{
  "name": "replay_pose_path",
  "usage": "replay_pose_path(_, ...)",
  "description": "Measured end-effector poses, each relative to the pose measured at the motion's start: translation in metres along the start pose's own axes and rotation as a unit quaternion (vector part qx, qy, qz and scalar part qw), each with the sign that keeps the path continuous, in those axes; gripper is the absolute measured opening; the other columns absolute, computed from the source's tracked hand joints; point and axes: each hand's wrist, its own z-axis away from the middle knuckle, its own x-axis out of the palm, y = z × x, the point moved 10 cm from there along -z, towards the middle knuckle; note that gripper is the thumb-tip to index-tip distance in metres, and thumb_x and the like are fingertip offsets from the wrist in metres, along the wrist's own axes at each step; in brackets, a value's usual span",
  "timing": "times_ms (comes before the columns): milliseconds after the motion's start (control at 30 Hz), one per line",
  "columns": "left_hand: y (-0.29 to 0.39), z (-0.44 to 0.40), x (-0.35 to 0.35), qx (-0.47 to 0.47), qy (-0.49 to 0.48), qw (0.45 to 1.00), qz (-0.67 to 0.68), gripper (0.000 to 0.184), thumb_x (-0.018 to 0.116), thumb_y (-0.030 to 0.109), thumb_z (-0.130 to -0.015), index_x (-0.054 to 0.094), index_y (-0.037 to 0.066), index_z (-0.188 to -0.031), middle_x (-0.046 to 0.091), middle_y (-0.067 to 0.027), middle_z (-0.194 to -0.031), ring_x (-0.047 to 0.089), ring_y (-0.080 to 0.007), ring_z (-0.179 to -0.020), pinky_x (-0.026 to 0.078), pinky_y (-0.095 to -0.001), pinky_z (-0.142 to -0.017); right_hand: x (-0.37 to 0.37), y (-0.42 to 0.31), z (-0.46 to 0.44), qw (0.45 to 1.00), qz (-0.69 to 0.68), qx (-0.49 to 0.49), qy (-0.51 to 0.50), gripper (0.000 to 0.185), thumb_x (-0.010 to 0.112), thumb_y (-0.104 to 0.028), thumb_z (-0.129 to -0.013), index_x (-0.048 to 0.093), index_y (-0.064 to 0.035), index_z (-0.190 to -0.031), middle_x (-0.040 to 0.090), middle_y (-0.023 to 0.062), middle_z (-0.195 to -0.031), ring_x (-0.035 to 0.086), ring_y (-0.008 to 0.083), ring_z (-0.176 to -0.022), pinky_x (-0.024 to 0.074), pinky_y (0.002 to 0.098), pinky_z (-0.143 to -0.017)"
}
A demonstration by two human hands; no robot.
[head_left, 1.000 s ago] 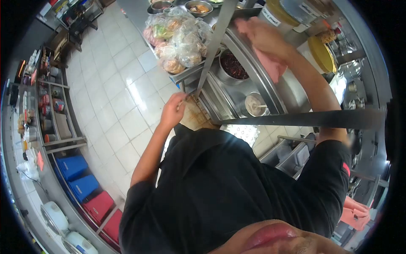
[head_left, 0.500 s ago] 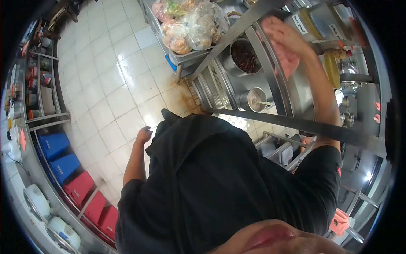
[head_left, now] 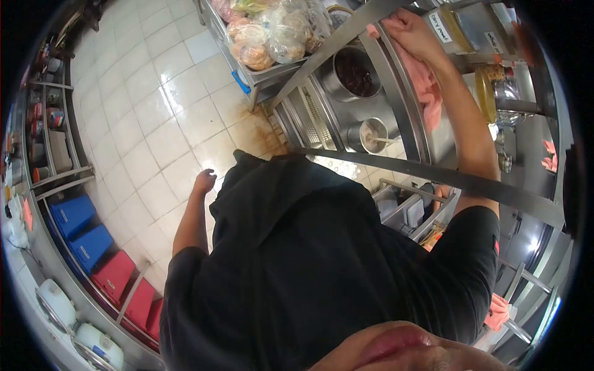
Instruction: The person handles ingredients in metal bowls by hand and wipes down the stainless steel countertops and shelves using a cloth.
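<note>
Pink cloth [head_left: 427, 93] gripped in the right hand [head_left: 411, 35], upper right; press it flat along that metal shelf [head_left: 442, 144]. Left hand [head_left: 205, 182]: loose, looks empty.

We see a fairly bright scene, with white glare streaking the glossy pale-tiled floor [head_left: 151, 117] beyond the black short-sleeved fabric shirt [head_left: 322, 253], the bare left hand [head_left: 205, 181] dark against it, and wide-angle distortion bowing the long grey metal counter [head_left: 52, 263] left of the shirt inside blacked-out corners.
</note>
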Motion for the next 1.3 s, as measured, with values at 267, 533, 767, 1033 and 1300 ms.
replay_pose_path(267, 0.007, -0.024, -0.029, -0.032, 0.09, 0.975, 0.202, 0.04, 0.06, 0.021, -0.081, 0.06, 0.001, -0.116, 0.067, -0.0215, -0.097, 0.065, -0.0295, -0.092, 0.049, -0.0351, -0.083, -0.001, 0.013, 0.06, 0.981, 0.047, 0.13, -0.133, 0.033, 0.062, -0.032, -0.086, 0.053, -0.0016, -0.075, 0.052, 0.0013, -0.068, 0.046, 0.0092, -0.068, 0.0401, 0.027, -0.061)
replay_pose_path(533, -0.021, -0.003, 0.016, -0.022, -0.009, 0.999, 0.031, 0.041, 0.06, 0.021, -0.078, 0.061, -0.001, -0.113, 0.064, -0.0229, -0.107, 0.061, -0.0339, -0.103, 0.047, -0.0377, -0.091, 0.009, -0.027, 0.019, 0.998, -0.047, 0.007, -0.043, 0.025, 0.063, -0.025, -0.084, 0.059, -0.0011, -0.088, 0.06, 0.0051, -0.084, 0.055, 0.014, -0.075, 0.0447, 0.0267, -0.067)
replay_pose_path(767, -0.018, 0.001, -0.002, -0.09, 0.032, 0.974, 0.207, 0.043, 0.061, 0.016, -0.079, 0.058, -0.004, -0.117, 0.067, -0.0197, -0.099, 0.064, -0.0233, -0.087, 0.05, -0.0317, -0.077, -0.006, -0.017, 0.141, 0.95, 0.085, -0.027, -0.3, 0.031, 0.057, -0.031, -0.083, 0.05, -0.0007, -0.083, 0.041, 0.0114, -0.083, 0.045, 0.0245, -0.079, 0.0398, 0.0315, -0.072)
replay_pose_path(1033, 0.016, 0.011, 0.006, -0.125, -0.033, 0.976, 0.174, 0.042, 0.061, 0.014, -0.079, 0.058, -0.003, -0.117, 0.067, -0.0143, -0.088, 0.058, -0.0142, -0.062, 0.047, -0.0276, -0.055, -0.013, -0.029, 0.118, 0.981, 0.009, -0.028, -0.193, 0.016, 0.057, -0.013, -0.078, 0.049, 0.0014, -0.081, 0.043, 0.0093, -0.083, 0.046, 0.0237, -0.076, 0.039, 0.0311, -0.07)
replay_pose_path(1300, 0.053, -0.029, -0.015, -0.081, -0.058, 0.986, 0.135, 0.044, 0.06, 0.015, -0.08, 0.056, -0.003, -0.12, 0.062, -0.0077, -0.072, 0.057, -0.0136, -0.06, 0.046, -0.0279, -0.052, -0.029, -0.011, 0.219, 0.933, 0.123, 0.062, -0.331, 0.014, 0.066, -0.014, -0.071, 0.059, -0.0027, -0.065, 0.051, 0.0084, -0.077, 0.053, 0.0276, -0.083, 0.0399, 0.0373, -0.072)
